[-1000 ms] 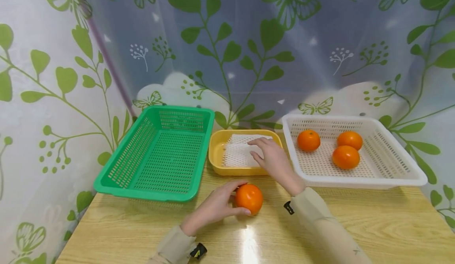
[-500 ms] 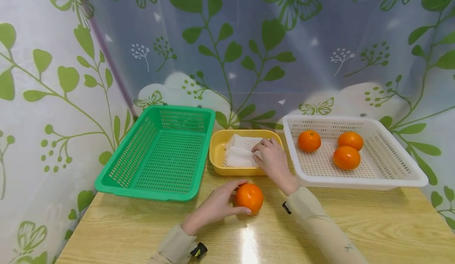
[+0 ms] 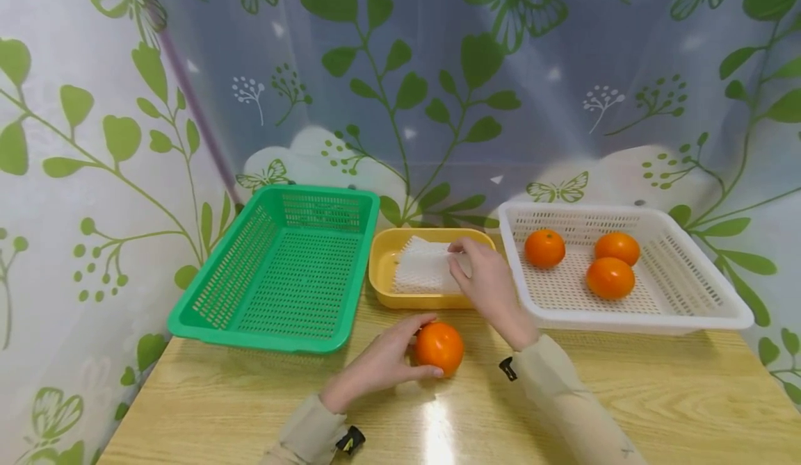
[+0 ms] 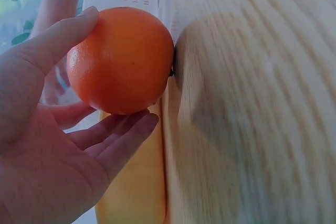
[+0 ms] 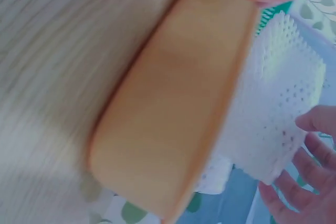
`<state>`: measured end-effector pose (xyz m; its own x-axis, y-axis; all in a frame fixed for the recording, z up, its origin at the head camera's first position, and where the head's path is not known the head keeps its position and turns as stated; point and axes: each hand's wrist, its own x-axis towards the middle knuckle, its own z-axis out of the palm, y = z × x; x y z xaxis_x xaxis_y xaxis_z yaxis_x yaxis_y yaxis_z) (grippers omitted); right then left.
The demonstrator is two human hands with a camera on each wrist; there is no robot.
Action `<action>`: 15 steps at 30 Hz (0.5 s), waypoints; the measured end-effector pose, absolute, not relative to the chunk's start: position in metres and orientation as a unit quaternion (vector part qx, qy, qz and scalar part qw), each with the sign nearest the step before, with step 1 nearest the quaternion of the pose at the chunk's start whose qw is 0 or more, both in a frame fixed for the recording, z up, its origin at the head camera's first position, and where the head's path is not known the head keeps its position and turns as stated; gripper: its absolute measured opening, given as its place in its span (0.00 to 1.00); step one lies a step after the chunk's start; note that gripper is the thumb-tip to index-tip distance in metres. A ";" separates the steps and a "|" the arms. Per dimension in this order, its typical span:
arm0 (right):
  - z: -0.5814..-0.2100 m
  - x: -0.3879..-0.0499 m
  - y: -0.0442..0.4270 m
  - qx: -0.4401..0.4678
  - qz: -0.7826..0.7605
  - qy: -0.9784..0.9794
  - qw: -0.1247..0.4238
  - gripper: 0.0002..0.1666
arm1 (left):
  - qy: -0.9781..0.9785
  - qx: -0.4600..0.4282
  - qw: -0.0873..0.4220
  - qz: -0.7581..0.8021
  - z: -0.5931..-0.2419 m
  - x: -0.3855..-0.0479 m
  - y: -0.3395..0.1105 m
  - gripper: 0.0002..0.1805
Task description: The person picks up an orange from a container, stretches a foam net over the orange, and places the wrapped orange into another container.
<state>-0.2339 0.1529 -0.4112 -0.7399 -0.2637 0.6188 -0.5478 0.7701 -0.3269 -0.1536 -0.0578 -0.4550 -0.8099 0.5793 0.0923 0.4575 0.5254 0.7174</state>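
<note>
On the table in the head view sits an orange point(image 3: 440, 349), with my left hand point(image 3: 382, 361) holding its left side between thumb and fingers. The left wrist view shows the thumb on one side of the orange point(image 4: 123, 59) and the fingertips against the other. My right hand point(image 3: 488, 281) is over the yellow basket point(image 3: 425, 302) and pinches the edge of a white foam net sleeve point(image 3: 425, 267). In the right wrist view the thumb lies on one face of the foam net point(image 5: 268, 114), the fingers behind it. More white netting shows below it.
A green basket point(image 3: 347, 305) stands on the left. To the right is a white basket point(image 3: 626, 320) with three oranges, one of them an orange point(image 3: 544, 249) near its left wall. A patterned curtain point(image 3: 400, 103) hangs behind the wooden table point(image 3: 563, 395).
My right hand dipped onto the foam netting, then drew slightly up and back with a net edge in its fingers. The left hand and its orange have stayed put.
</note>
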 end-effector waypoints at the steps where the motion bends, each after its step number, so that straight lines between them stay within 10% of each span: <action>1: -0.408 -0.232 0.153 0.224 0.272 -0.891 0.287 0.08 | 0.872 0.299 0.076 0.381 -0.455 -0.153 -0.058 0.47; 15: -0.376 -0.198 0.153 0.163 0.515 -0.806 0.243 0.19 | 0.854 0.275 0.055 0.438 -0.444 -0.162 -0.057 0.34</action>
